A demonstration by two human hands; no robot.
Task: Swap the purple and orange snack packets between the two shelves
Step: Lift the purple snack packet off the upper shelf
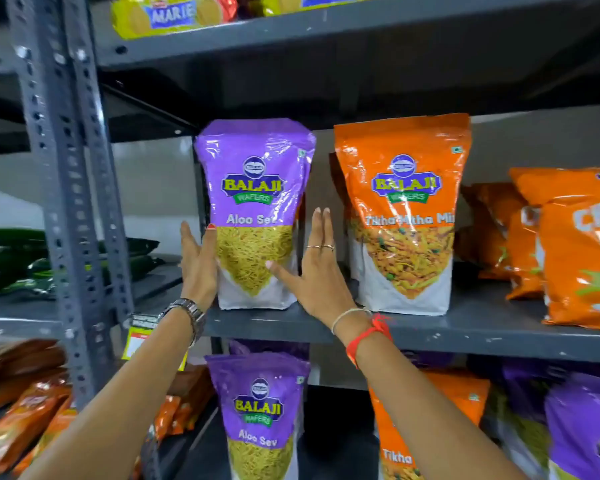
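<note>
Two forearms reach up to the middle shelf [499,332], where left hand [198,265] and right hand [309,271], both open-palmed, flank an upright purple packet [257,188], seemingly touching its sides, orange packet [404,209] just right.

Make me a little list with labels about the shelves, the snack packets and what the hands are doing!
middle shelf: purple Aloo Sev packet upright, orange Tikha Mitha packet upright to its right
lower shelf: another purple packet, another orange packet
left hand: flat against the upper purple packet's left side
right hand: open at its right side, thumb on the front
top shelf: Marie biscuits
</note>
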